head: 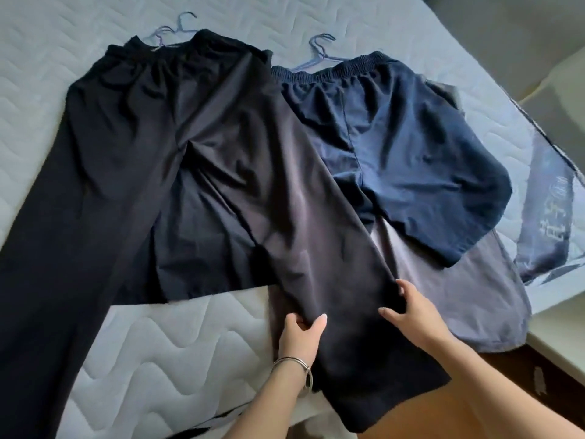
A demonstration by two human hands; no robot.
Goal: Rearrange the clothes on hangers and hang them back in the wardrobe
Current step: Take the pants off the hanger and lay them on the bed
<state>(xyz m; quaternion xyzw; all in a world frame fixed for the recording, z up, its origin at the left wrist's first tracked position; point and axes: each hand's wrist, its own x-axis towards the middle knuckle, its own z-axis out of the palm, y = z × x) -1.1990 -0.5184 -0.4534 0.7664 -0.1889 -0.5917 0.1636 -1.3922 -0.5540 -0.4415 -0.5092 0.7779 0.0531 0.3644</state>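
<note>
both hands, left hand (299, 335) and right hand (411, 315), have fingers pinching the black trousers (196, 147) leg on the bed (177, 337)

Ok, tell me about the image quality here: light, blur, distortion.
Head view: soft daylight, no hard glare; a sheen on the black trousers between the hangers and the hands. Wide-angle bending curves the mattress edges. Navy shorts read clearly. The left hand and right hand look slightly soft; the black folds lose detail in shadow.
</note>
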